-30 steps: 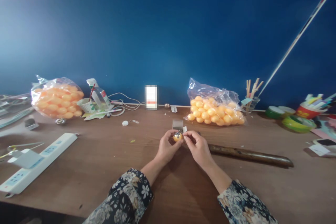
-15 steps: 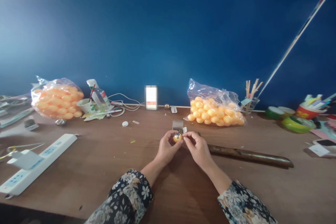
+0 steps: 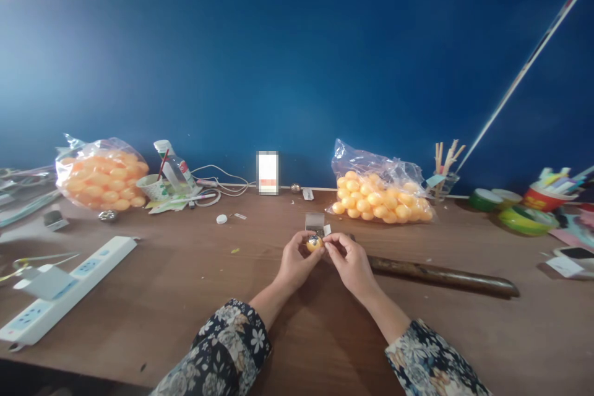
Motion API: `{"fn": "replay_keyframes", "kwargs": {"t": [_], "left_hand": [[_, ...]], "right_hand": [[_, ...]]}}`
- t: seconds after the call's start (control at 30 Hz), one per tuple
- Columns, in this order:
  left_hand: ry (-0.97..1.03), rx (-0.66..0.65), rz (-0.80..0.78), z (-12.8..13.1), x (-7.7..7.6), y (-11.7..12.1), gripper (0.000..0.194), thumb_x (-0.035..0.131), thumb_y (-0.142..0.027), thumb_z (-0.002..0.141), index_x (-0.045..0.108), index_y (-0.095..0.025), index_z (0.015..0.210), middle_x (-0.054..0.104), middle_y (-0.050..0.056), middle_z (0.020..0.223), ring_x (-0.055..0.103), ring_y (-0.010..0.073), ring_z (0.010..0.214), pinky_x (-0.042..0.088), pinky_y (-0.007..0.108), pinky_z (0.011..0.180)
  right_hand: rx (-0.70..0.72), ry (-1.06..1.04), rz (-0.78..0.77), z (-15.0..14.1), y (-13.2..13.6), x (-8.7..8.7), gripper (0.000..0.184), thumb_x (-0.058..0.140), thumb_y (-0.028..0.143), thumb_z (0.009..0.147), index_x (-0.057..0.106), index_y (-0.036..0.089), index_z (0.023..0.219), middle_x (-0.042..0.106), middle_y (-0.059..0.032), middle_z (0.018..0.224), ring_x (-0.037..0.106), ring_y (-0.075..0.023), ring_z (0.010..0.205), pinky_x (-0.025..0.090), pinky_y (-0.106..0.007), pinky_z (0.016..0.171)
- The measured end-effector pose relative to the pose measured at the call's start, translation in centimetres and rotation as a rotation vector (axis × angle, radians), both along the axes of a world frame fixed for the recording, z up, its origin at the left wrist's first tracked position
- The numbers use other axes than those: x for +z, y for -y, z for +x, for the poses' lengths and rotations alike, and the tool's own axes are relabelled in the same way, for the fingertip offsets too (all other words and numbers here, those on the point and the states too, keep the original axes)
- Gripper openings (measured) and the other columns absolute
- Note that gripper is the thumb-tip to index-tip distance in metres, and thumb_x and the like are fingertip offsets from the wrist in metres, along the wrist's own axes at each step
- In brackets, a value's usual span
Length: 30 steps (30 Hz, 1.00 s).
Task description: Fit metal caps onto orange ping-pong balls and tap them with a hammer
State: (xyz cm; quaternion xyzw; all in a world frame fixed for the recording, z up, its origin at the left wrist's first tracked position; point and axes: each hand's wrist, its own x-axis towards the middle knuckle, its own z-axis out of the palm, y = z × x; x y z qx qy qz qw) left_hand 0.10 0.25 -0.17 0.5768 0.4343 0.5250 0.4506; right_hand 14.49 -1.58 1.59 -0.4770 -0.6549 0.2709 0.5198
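My left hand (image 3: 297, 258) grips a small orange ball (image 3: 314, 247) whose top carries a shiny silver, dark-patterned patch. Close by its right side, my right hand (image 3: 349, 263) has thumb and forefinger pinched together. Whatever that pinch may hold is too small to make out, and I cannot tell whether the fingertips touch the ball. Just beyond the hands stands a small box with a raised greyish lid (image 3: 314, 221), its contents largely hidden. A white slip (image 3: 327, 229) shows behind my right fingertips.
A dark wooden stick (image 3: 440, 275) lies to the right. Clear bags of orange balls (image 3: 374, 198) stand at the back right and back left (image 3: 104, 179). A white power strip (image 3: 69, 291) lies at left, a white cap (image 3: 221, 219) midway, and a phone-like screen (image 3: 268, 173) leans against the blue partition.
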Motion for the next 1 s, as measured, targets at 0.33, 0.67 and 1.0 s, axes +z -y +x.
{"fn": "replay_keyframes", "kwargs": {"t": [0.33, 0.67, 1.0], "left_hand": [[-0.006, 0.002, 0.006, -0.06, -0.12, -0.06, 0.039, 0.070, -0.033, 0.071, 0.058, -0.015, 0.104, 0.066, 0.006, 0.090, 0.061, 0.0148, 0.072, 0.050, 0.026, 0.066], [0.005, 0.003, 0.001, -0.04, -0.15, -0.06, 0.040, 0.071, -0.035, 0.070, 0.058, -0.016, 0.103, 0.066, 0.005, 0.088, 0.061, 0.0147, 0.072, 0.049, 0.025, 0.065], [0.000, 0.012, 0.006, -0.06, -0.14, -0.09, 0.040, 0.071, -0.035, 0.070, 0.059, -0.015, 0.103, 0.067, 0.006, 0.089, 0.061, 0.0141, 0.070, 0.050, 0.025, 0.064]], "right_hand": [[0.006, -0.012, -0.005, -0.01, 0.04, 0.17, 0.012, 0.052, 0.025, 0.084, 0.063, 0.020, 0.086, 0.069, -0.0032, 0.078, 0.064, -0.0172, 0.066, 0.051, -0.026, 0.063], [0.009, -0.004, -0.013, -0.07, -0.07, -0.04, 0.013, 0.052, 0.028, 0.085, 0.063, 0.020, 0.086, 0.068, -0.0034, 0.078, 0.064, -0.0180, 0.066, 0.051, -0.027, 0.064], [0.014, 0.006, -0.007, 0.00, -0.02, -0.03, 0.014, 0.051, 0.028, 0.085, 0.063, 0.021, 0.087, 0.068, -0.0040, 0.078, 0.064, -0.0187, 0.067, 0.051, -0.028, 0.065]]}}
